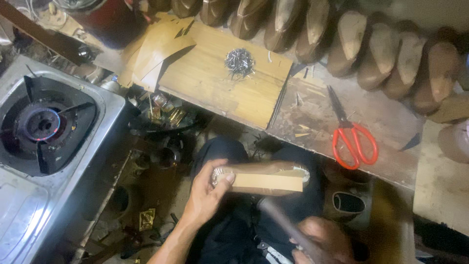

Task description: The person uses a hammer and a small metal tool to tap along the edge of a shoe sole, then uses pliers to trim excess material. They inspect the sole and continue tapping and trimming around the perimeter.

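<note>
Left hand point(207, 193): closed around one end of a shoe last point(261, 178) that lies sideways across the person's lap, below the near edge of the surface point(312, 122); the thumb presses near a ring of small metal tacks at that end.
Shoe last: wrapped in tan material, with a pale strip along its upper side.
Right hand point(325, 239): blurred, gripping the handle of a hammer point(286, 222) that angles up toward the last.
Risk to fingers: the left thumb sits just beside the tacked end, so a stray blow could land on it.
Risk of slipping: the last rests only on the lap and in one hand; a hard strike could twist it loose.
Risk from heat: a gas burner point(41, 124) glows lit at the left, near scattered scraps.
Surface: a heap of loose tacks point(239, 62) on a wooden board point(229, 80), red-handled scissors point(349, 137) near the front edge, a row of lasts point(351, 44) along the back edge.
</note>
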